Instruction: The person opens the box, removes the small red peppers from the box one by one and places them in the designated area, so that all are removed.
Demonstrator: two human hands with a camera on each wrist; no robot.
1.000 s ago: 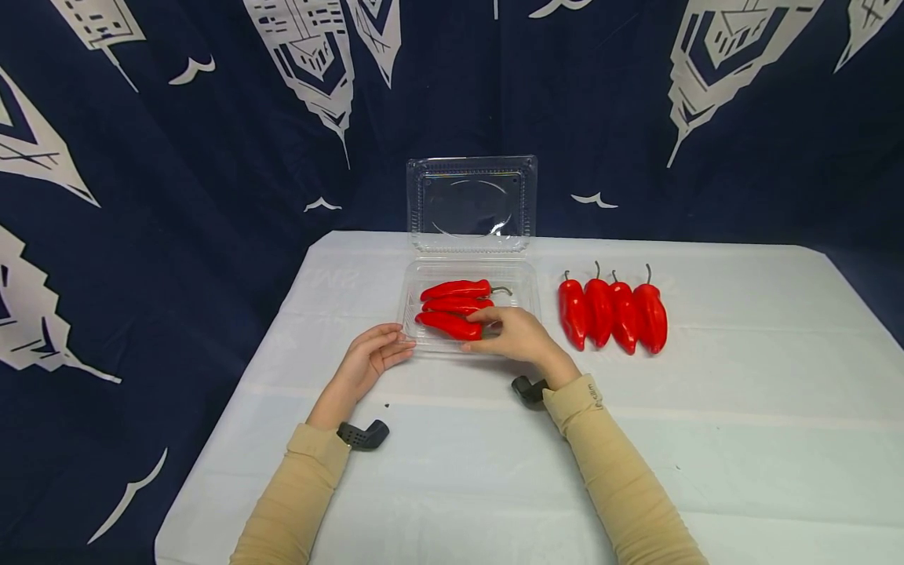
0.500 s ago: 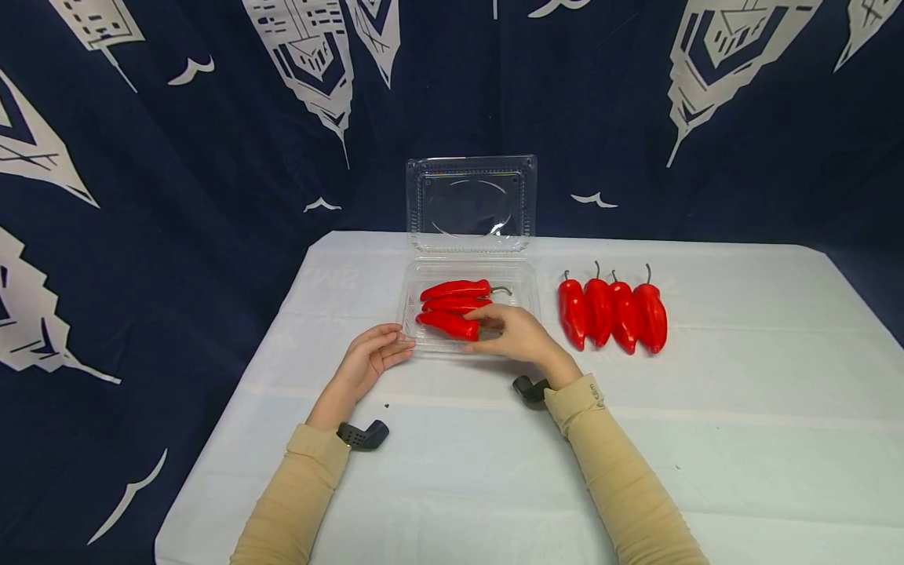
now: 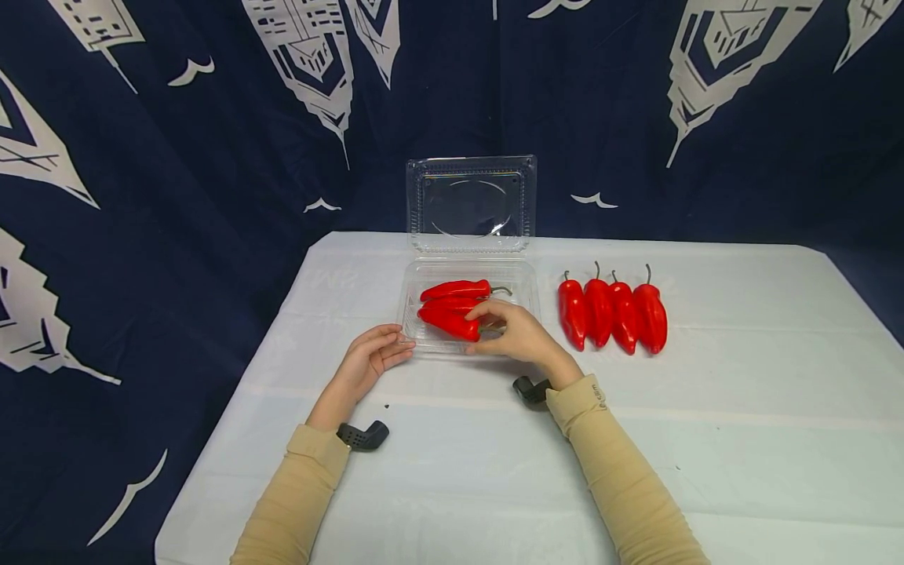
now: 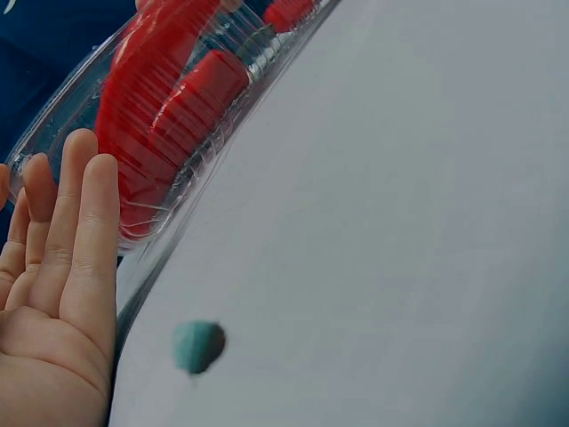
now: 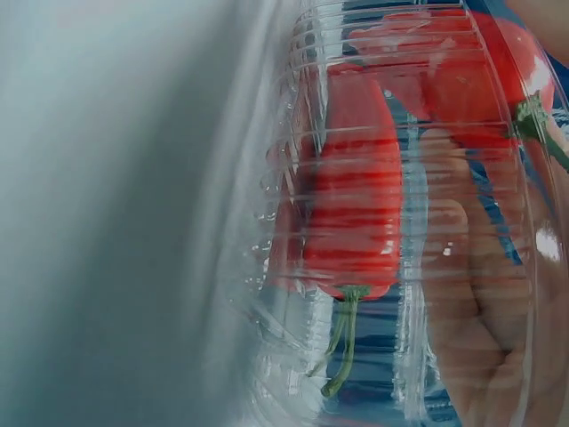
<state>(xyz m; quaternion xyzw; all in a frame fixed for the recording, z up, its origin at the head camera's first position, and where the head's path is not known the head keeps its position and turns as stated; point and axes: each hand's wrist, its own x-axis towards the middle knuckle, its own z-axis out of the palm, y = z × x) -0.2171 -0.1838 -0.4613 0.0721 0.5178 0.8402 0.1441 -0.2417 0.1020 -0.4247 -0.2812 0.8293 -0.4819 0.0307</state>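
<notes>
Three red peppers showed in the clear box (image 3: pixel 519 275), which stood on the white table (image 3: pixel 438 471) with its lid (image 3: pixel 472 205) raised behind it. The far pepper (image 3: pixel 455 289) lay crosswise, its stem to the right; the middle pepper (image 3: pixel 450 304) lay just beside it, partly behind the right hand (image 3: pixel 515 329). That hand reached over the near right part of the box and pinched the near pepper (image 3: pixel 450 322) by its stem end, thumb and fingers bent around it. This pepper lay aslant in the box, its tip against the middle pepper; whether it touched the bottom could not be told.

The left hand (image 3: pixel 370 357) was at the near left corner, its fingertips on the rim, fingers almost straight, two close together. Right of the box, four more peppers (image 3: pixel 623 318) lay in a row, stems away from the person. A dark patterned cloth (image 3: pixel 452 94) hung behind.
</notes>
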